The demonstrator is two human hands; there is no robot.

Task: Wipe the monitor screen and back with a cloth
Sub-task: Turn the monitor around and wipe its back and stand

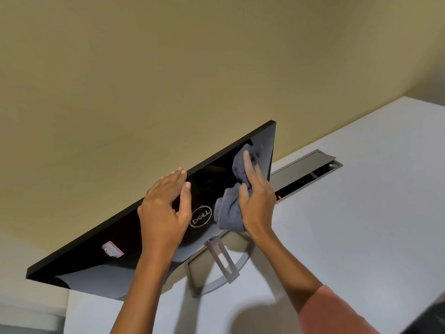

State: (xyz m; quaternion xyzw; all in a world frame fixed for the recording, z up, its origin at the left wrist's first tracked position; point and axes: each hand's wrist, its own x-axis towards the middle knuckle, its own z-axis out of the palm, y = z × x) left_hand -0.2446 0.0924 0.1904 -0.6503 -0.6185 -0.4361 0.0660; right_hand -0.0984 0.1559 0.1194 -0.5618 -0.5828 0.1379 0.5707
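Cloth (228,213) gripped by right fingers (248,165) against monitor (149,227); left fingers (178,174) relaxed.

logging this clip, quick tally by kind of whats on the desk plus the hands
monitor: 1
monitor stand: 1
grey cloth: 1
cable tray in the desk: 1
hands: 2, left hand on the monitor's top edge, right hand pressing the cloth
total: 6

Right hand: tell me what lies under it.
Under the right hand lies a grey cloth, pressed against the monitor and its glossy black back. The cloth bunches out below and above the fingers; the surface directly beneath it is covered.
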